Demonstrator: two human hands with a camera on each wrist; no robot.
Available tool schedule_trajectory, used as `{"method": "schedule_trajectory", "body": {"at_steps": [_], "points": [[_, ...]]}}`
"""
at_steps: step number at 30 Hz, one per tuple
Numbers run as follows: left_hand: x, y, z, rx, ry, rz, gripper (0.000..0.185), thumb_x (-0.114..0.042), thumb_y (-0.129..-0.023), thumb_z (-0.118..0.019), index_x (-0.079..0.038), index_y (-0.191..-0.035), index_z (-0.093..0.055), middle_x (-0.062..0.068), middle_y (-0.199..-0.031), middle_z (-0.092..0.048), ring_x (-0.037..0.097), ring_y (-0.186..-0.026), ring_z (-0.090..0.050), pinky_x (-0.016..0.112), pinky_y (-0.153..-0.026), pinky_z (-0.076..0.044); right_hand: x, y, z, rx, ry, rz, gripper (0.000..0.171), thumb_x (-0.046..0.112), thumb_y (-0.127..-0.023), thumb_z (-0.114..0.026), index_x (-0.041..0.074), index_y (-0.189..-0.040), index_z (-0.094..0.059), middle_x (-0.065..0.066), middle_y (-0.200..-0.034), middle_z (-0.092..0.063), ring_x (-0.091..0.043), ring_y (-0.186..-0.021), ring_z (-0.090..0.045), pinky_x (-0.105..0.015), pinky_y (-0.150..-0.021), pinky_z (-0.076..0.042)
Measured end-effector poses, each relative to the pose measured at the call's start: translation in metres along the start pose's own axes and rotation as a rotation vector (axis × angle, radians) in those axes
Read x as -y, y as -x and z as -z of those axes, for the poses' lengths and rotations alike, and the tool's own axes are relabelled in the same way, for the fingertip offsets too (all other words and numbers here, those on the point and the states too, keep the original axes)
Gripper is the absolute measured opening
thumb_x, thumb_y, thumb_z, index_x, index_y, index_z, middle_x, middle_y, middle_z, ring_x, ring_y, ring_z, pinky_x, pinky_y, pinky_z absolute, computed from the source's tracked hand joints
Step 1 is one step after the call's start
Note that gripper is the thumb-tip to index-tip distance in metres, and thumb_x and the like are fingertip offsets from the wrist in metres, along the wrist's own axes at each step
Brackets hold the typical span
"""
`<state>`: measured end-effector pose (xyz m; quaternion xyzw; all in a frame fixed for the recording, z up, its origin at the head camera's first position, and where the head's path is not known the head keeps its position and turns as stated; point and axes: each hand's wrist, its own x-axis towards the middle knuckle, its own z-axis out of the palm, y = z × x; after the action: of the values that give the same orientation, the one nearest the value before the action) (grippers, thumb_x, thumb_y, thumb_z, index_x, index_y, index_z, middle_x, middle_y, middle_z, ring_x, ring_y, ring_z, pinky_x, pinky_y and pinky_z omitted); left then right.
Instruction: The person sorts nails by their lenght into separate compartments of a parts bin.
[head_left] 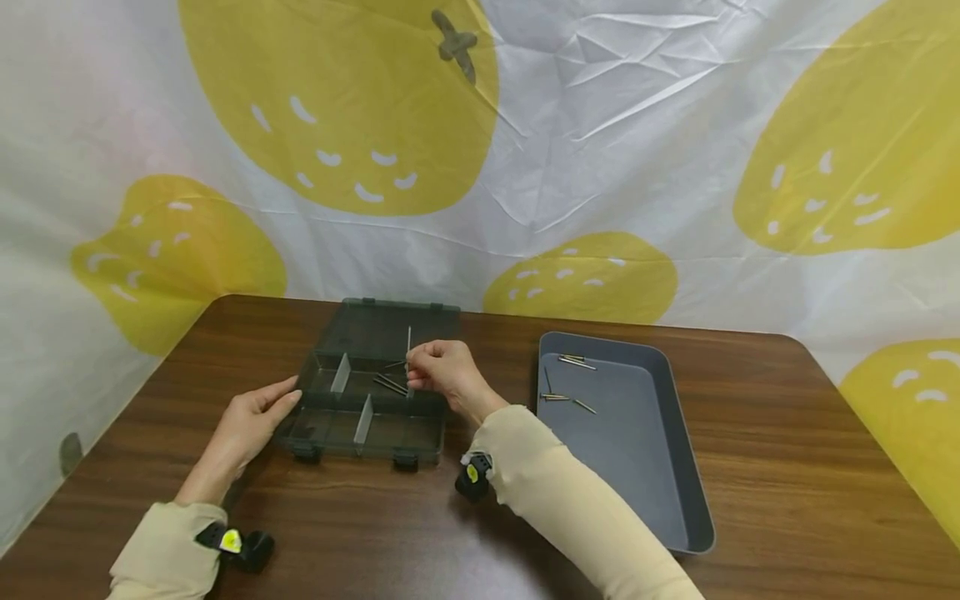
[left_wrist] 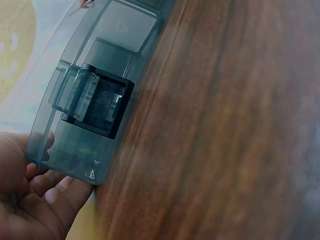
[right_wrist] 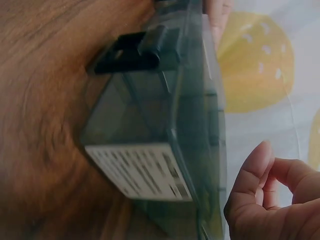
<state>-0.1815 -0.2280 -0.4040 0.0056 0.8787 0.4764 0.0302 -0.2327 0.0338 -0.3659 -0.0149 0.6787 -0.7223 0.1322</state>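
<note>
A dark translucent compartment box (head_left: pixel 408 427) lies on the table with its lid (head_left: pixel 390 329) folded back. My left hand (head_left: pixel 251 421) holds the box's left edge, thumb at the rim and fingers along the outside wall (left_wrist: pixel 65 157). Above the rear right compartment, my right hand (head_left: pixel 453 371) pinches a thin, silvery nail (head_left: pixel 408 337) that stands nearly upright. Several nails (head_left: pixel 390 384) lie in that compartment beneath the fingers. Pale dividers (head_left: pixel 341 375) split the rows. In the right wrist view, thumb and forefinger meet beside the box, but the nail cannot be made out.
To the right stands a grey rectangular tray (head_left: pixel 678 417) with several brass-coloured nails (head_left: pixel 555 397) near its left side. Black latches (head_left: pixel 406 460) stick out from the box's front. A lemon-print cloth (head_left: pixel 585 167) hangs behind the brown wooden table (head_left: pixel 780 467).
</note>
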Motion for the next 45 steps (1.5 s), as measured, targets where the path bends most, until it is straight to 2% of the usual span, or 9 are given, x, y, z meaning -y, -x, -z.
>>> {"method": "schedule_trajectory", "body": {"at_steps": [9,15,23,31,35,39,45], "points": [[-0.001,0.001,-0.001,-0.001,-0.004,0.002,0.056,-0.034,-0.100,-0.045,0.001,-0.142,-0.038,0.024,-0.144,-0.036,0.044,-0.134,-0.030,0.057,-0.107,-0.029,-0.008,-0.003,-0.010,0.001,0.163,0.015,0.021,-0.001,-0.090,-0.055,-0.016,-0.102,-0.063,-0.001,-0.068,-0.056,-0.004,-0.051,-0.052,-0.015,-0.049,-0.048],[-0.001,0.001,0.000,-0.007,-0.007,-0.003,0.056,-0.035,-0.099,-0.046,0.001,-0.142,-0.038,0.024,-0.143,-0.037,0.044,-0.134,-0.031,0.056,-0.107,-0.029,-0.008,-0.003,-0.011,-0.022,0.254,0.025,0.017,0.002,-0.089,-0.060,-0.011,-0.097,-0.068,-0.002,-0.068,-0.059,-0.006,-0.051,-0.054,-0.021,-0.052,-0.053],[-0.001,0.001,0.000,-0.005,-0.007,0.002,0.057,-0.036,-0.099,-0.046,0.000,-0.142,-0.038,0.024,-0.143,-0.036,0.044,-0.134,-0.031,0.057,-0.107,-0.029,-0.010,-0.003,-0.013,-0.036,0.257,0.051,0.012,0.000,-0.087,-0.062,-0.009,-0.091,-0.069,-0.005,-0.066,-0.061,-0.007,-0.049,-0.054,-0.030,-0.057,-0.058],[-0.002,0.001,-0.001,-0.007,-0.005,0.010,0.056,-0.035,-0.099,-0.046,0.001,-0.142,-0.038,0.024,-0.144,-0.036,0.044,-0.134,-0.031,0.056,-0.108,-0.029,-0.010,-0.001,-0.013,-0.019,0.291,0.082,0.008,-0.004,-0.083,-0.061,-0.008,-0.082,-0.068,-0.004,-0.064,-0.060,-0.007,-0.047,-0.053,-0.032,-0.056,-0.058],[-0.002,0.001,-0.001,-0.007,-0.002,0.007,0.057,-0.035,-0.099,-0.046,0.001,-0.142,-0.038,0.024,-0.144,-0.036,0.044,-0.134,-0.031,0.056,-0.108,-0.029,-0.010,-0.001,-0.012,-0.014,0.298,0.071,0.007,-0.003,-0.084,-0.062,-0.007,-0.083,-0.068,-0.012,-0.070,-0.065,-0.007,-0.048,-0.054,-0.033,-0.058,-0.058],[-0.002,0.002,-0.001,-0.006,-0.001,0.006,0.057,-0.035,-0.099,-0.046,0.001,-0.142,-0.038,0.024,-0.144,-0.036,0.044,-0.134,-0.030,0.056,-0.108,-0.029,-0.010,-0.002,-0.012,-0.010,0.307,0.063,0.007,-0.002,-0.085,-0.063,-0.007,-0.084,-0.069,-0.022,-0.082,-0.069,-0.007,-0.049,-0.056,-0.035,-0.060,-0.059],[-0.001,0.002,-0.001,-0.007,0.001,0.002,0.057,-0.035,-0.099,-0.046,0.002,-0.142,-0.038,0.024,-0.144,-0.035,0.044,-0.134,-0.030,0.057,-0.108,-0.028,-0.011,-0.001,-0.012,-0.011,0.301,0.073,0.008,-0.001,-0.085,-0.063,-0.007,-0.084,-0.068,-0.027,-0.088,-0.068,-0.007,-0.049,-0.055,-0.032,-0.057,-0.058]]}}
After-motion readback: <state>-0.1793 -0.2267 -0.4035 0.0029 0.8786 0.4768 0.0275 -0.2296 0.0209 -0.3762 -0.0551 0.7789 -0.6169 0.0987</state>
